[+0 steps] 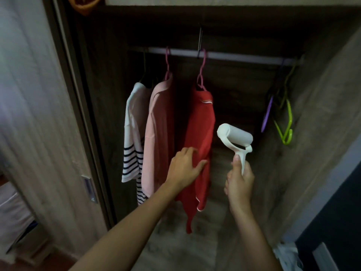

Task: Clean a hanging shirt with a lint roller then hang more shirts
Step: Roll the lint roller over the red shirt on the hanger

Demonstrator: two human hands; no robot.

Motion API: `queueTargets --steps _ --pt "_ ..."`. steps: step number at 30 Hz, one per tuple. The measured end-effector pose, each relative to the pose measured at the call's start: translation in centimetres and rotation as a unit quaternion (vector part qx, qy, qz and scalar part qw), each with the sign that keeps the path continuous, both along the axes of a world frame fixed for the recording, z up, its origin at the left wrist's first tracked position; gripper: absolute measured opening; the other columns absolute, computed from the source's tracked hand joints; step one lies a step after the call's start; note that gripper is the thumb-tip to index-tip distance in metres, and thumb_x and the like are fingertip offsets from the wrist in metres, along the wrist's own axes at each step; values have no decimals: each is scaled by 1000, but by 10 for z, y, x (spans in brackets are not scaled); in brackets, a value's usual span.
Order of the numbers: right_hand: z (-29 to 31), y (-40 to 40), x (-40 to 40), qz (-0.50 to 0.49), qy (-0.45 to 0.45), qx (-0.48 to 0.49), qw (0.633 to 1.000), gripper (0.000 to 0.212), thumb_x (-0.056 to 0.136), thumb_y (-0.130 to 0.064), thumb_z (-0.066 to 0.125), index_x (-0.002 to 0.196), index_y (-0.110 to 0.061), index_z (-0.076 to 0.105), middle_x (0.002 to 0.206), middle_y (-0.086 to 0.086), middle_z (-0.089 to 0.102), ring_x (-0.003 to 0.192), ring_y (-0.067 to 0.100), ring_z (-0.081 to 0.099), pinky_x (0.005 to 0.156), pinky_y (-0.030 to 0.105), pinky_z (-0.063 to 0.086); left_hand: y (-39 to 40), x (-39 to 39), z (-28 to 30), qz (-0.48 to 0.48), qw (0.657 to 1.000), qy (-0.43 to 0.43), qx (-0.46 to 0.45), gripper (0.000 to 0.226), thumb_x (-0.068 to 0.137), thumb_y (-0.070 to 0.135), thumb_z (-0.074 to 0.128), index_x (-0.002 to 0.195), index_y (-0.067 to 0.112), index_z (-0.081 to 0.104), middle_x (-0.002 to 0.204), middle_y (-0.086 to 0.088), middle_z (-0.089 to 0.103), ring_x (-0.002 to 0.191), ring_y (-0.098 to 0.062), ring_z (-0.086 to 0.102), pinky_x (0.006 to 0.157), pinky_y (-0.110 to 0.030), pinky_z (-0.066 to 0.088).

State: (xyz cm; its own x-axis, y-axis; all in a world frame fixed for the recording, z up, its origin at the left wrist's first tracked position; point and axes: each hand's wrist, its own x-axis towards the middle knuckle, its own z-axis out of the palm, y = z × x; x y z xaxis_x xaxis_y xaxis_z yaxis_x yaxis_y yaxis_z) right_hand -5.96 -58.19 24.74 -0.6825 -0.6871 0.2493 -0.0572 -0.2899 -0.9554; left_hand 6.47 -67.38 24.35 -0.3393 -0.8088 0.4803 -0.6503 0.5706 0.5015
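Matt cloth is seen in the red shirt [199, 133] and pink shirt [159, 130]. The lint roller [234, 139] is formed of smooth white plastic. Grained wood lines the wardrobe [322, 106]; the rail [234, 56] looks metallic.

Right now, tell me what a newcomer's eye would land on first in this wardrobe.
The red shirt hanging mid-rail on a pink hanger stands out most, with the left hand gripping its fabric. Just right of it, the right hand holds up a white lint roller, not touching the shirt. At far right, empty green and purple hangers dangle from the rail.
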Motion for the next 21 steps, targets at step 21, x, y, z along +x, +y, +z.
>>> queueTargets --steps 21 --pt "-3 -120 76 150 106 -11 983 32 97 -38 50 70 -21 50 61 1 51 53 15 49 52 28 39 3 168 7 177 976 65 -106 27 86 40 46 87 14 57 76 4 60 68 -14 58 60 -21 31"
